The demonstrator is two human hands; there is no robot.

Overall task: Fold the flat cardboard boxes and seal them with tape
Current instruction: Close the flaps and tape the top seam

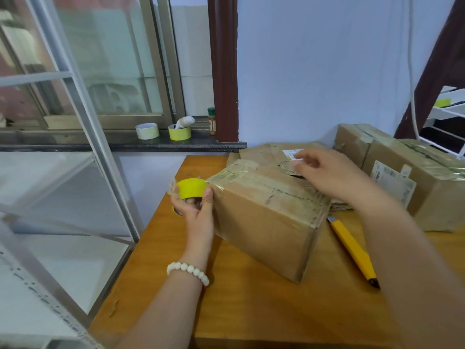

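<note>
The cardboard box [264, 222] stands folded up in the middle of the wooden counter [251, 311]. Its long axis runs from the left hand [195, 207] away to the right, and a taped seam follows that axis along the top. The left hand is at the box's left end, forearm reaching up from below and palm turned toward the cardboard. Its fingers [207, 195] are curled round a tape roll [191, 188] with a yellow core, held against the top left corner so that clear tape appears to bridge from the roll onto the box. The right hand [324, 172] hovers over the far right part of the top, wrist raised and palm down. Its fingers [304, 157] are loosely bent and hold nothing that can be seen; whether they touch the cardboard is unclear. A yellow utility knife [352, 248] lies on the counter just beside the box's right end, pointing toward the person and nearer the right hand. Cutting the strip would probably fall to that hand while the left keeps the tape taut. Flattened cardboard [261, 152] lies behind the box, and two sealed boxes [427, 192] sit to the right.
</note>
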